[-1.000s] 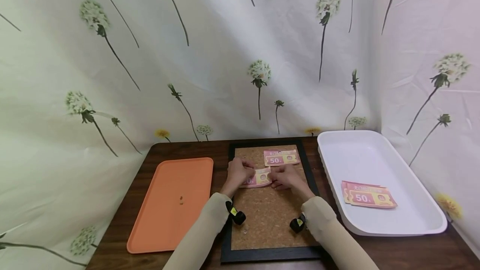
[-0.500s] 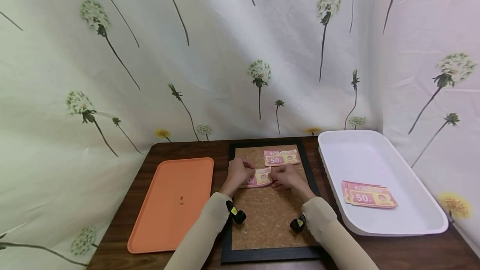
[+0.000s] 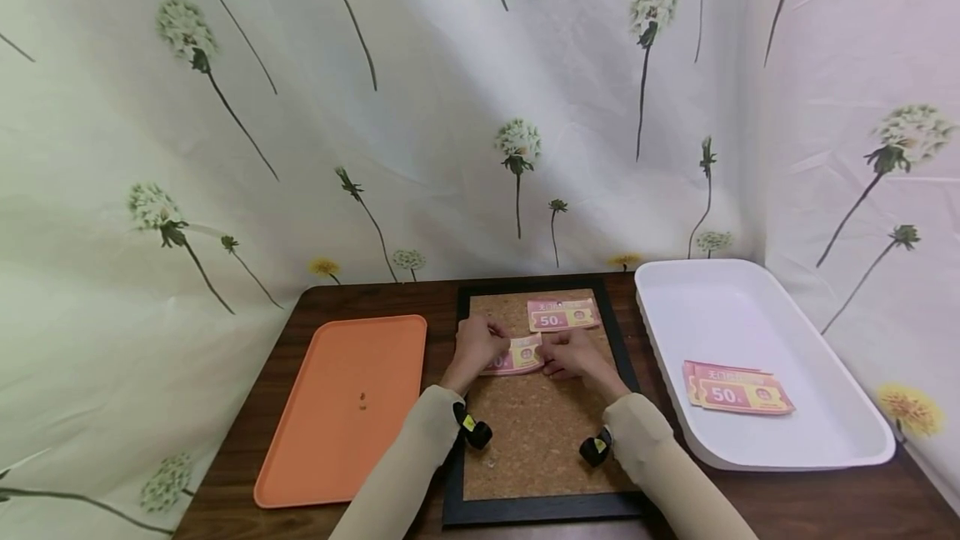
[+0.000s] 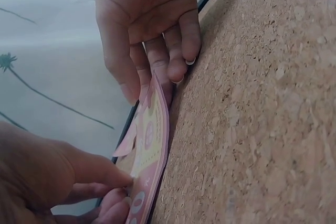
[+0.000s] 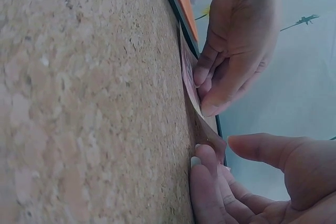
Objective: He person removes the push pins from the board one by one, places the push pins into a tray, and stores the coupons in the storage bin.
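A pink and yellow paper coupon [image 3: 527, 353] printed with a large number lies low over the cork board [image 3: 540, 432], its right end curling upward. My left hand [image 3: 477, 348] pinches its upper edge between thumb and fingers. At the coupon's right end is my right hand [image 3: 576, 354], thumb tip at the corner and fingertips under the paper, as the right wrist view shows. Part of the coupon's left side is hidden behind the left hand. Just above, a second coupon [image 3: 562, 317] lies flat near the board's top right, with a small dot at its upper edge.
To the left, an orange tray [image 3: 337, 432] bears a couple of tiny brownish pieces [image 3: 363, 400]. A white tray [image 3: 720, 307] at right holds several overlapping coupons [image 3: 738, 390]. A tiny clear piece [image 3: 491, 463] lies low on the board. A flowered curtain [image 3: 450, 148] hangs behind the table.
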Demonstrator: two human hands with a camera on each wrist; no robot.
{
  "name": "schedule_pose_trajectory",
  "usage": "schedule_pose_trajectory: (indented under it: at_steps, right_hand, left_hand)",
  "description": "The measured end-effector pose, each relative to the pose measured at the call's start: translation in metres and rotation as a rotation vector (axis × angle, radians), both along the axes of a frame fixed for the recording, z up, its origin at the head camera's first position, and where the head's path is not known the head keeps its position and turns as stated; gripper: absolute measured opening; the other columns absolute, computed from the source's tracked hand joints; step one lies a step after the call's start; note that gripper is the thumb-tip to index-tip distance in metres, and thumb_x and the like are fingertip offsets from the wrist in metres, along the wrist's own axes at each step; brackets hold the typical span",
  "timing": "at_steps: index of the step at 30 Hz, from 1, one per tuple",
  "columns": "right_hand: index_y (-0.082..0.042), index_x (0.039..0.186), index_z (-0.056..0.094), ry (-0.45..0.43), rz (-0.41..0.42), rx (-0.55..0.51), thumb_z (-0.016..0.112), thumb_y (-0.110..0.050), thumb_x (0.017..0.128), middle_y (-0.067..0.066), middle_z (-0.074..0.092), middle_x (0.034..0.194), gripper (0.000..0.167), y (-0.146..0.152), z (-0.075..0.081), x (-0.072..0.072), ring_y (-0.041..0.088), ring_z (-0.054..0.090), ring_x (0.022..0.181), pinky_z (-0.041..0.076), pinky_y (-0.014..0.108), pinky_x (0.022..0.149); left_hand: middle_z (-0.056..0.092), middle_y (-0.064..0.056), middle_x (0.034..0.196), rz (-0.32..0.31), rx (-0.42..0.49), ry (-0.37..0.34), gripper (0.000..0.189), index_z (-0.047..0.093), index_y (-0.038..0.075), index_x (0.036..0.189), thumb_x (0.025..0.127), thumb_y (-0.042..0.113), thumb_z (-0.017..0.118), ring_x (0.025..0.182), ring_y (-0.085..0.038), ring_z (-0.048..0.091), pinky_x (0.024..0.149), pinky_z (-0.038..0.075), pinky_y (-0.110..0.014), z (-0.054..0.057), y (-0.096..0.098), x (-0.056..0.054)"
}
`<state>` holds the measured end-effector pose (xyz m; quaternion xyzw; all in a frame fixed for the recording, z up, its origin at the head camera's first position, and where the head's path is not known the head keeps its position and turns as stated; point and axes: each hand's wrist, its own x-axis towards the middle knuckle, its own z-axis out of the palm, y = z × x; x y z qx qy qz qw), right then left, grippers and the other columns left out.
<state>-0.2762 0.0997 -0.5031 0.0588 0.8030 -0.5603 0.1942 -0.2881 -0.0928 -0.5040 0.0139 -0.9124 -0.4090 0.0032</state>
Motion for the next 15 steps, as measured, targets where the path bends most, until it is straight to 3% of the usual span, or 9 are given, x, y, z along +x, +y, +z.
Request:
schedule_pose_trajectory:
  at_steps: [7, 15]
  right_hand:
    - [0.003, 0.120, 0.071, -0.008, -0.005, 0.008, 0.065, -0.015, 0.101, 0.009, 0.074, 0.091, 0.027, -0.0003, 0.0019, 0.0002, 0.011, 0.070, 0.070, 0.061, 0.027, 0.065]
    - [0.003, 0.120, 0.071, -0.012, -0.004, 0.015, 0.065, -0.017, 0.102, 0.011, 0.074, 0.093, 0.028, -0.0005, 0.0012, 0.0001, 0.012, 0.071, 0.072, 0.062, 0.028, 0.067]
  left_hand:
    - [0.073, -0.006, 0.087, 0.008, -0.009, 0.007, 0.005, 0.079, 0.011, 0.080, 0.085, 0.011, 0.081, 0.068, -0.015, 0.062, 0.059, 0.047, -0.026, 0.0008, 0.0008, 0.0005]
    - [0.073, -0.006, 0.084, -0.004, 0.000, 0.054, 0.007, 0.079, 0.011, 0.079, 0.084, 0.011, 0.082, 0.069, -0.014, 0.062, 0.067, 0.050, -0.031, 0.0006, -0.0010, 0.0013]
